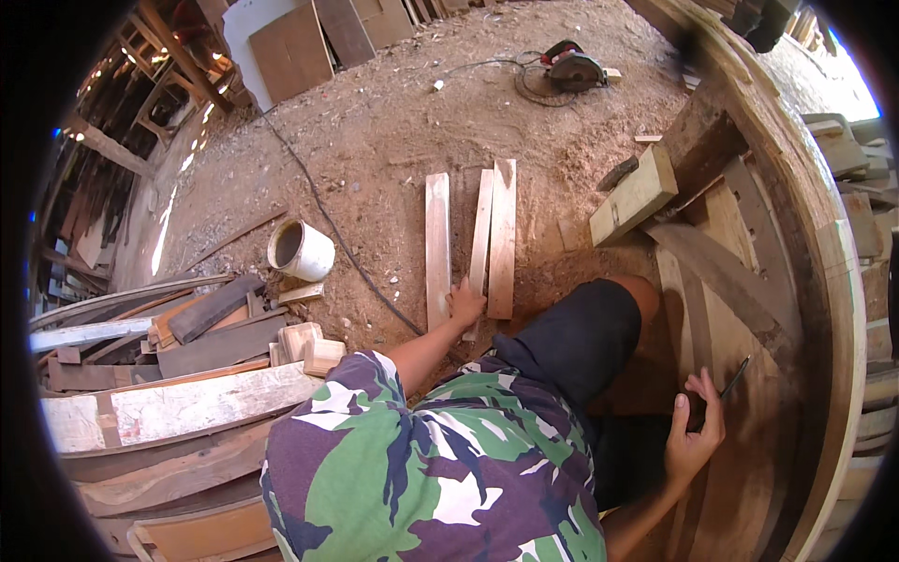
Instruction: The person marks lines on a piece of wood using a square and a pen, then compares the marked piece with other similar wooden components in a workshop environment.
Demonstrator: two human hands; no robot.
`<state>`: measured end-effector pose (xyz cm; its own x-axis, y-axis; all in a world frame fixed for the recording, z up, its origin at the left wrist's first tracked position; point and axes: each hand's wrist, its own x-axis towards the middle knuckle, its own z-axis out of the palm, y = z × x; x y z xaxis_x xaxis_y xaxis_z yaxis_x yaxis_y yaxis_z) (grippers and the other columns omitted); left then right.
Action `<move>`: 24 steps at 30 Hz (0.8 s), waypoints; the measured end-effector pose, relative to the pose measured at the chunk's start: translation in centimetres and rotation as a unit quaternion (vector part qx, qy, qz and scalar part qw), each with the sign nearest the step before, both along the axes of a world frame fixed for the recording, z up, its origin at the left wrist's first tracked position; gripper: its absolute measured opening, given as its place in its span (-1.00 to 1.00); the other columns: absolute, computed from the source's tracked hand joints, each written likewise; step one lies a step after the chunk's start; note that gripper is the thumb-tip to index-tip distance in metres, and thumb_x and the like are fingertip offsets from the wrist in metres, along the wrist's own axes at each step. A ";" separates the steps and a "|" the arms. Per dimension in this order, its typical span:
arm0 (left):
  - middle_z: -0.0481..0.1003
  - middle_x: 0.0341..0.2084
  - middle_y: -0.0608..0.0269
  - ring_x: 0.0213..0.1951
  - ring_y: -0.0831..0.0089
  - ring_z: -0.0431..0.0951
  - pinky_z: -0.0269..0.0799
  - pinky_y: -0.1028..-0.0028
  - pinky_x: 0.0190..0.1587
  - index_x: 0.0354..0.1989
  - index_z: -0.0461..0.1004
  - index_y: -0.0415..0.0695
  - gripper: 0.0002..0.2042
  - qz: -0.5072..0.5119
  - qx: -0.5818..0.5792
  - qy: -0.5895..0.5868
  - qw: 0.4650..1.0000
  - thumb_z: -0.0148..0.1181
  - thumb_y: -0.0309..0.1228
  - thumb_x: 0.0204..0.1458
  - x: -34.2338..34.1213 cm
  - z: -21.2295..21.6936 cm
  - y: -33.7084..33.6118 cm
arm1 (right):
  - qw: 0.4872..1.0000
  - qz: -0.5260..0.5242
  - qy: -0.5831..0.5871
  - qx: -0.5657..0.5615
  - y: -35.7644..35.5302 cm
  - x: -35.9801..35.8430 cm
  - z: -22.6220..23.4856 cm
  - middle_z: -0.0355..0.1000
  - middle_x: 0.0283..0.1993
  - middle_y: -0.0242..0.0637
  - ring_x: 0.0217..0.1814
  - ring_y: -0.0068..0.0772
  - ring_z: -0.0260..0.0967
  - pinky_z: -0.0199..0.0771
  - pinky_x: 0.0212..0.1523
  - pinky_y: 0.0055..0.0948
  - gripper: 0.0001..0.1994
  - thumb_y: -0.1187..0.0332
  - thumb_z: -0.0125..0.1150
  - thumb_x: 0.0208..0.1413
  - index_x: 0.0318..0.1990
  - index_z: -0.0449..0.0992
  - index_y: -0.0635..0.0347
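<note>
I have the left hand (465, 303) stretched forward and down from the bent arm, its fingers closed on the near part of a narrow wooden strip (481, 225). That strip lies on the dirt floor (393, 140) at a slight slant, between a left board (437, 244) and a right board (504, 244), close beside the latter; all three are pale, long and straight-edged. I see my right hand (695, 440) raised well apart from them, thumb up, fingers curled around a slim, dark, pencil-like stick (737, 379). From here, any lettering on the circular saw (573, 71) is too small to read. A round, whitish bucket (316, 259) sits leftward on the gritty, reddish-brown dirt.
</note>
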<state>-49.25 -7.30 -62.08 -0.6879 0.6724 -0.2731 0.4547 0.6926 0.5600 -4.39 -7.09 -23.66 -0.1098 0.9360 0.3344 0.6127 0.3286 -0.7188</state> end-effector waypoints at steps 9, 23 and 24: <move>0.56 0.10 0.02 0.09 0.16 0.64 0.61 0.15 0.15 0.39 0.34 -0.24 -0.38 0.029 0.247 -0.422 0.872 0.38 -0.37 0.15 -1.5 7.1 -0.4 | 1.000 0.007 0.000 -0.012 0.3 -0.1 -0.5 0.67 0.06 -0.06 0.07 -0.25 0.63 0.67 -0.08 -0.37 -0.54 0.57 0.31 0.26 0.33 0.58 0.27; 0.39 0.43 0.16 0.35 0.23 0.51 0.44 0.13 0.41 0.69 -0.03 0.10 -0.10 -0.077 0.270 -0.653 0.704 0.39 -0.32 0.25 -2.9 23.3 1.1 | 0.998 0.061 -0.001 0.005 2.3 -2.6 0.8 0.70 0.00 -0.07 0.04 -0.09 0.63 0.54 0.15 -0.19 -0.55 0.49 0.38 0.20 0.27 0.62 0.24; 0.38 0.45 0.15 0.36 0.26 0.49 0.42 0.17 0.42 0.70 -0.04 0.10 -0.08 -0.100 0.285 -0.630 0.716 0.41 -0.37 0.23 -2.7 23.8 1.7 | 0.997 0.071 -0.005 0.017 2.6 -2.7 1.0 0.70 0.00 -0.07 0.04 -0.08 0.62 0.54 0.14 -0.17 -0.55 0.49 0.39 0.20 0.26 0.62 0.24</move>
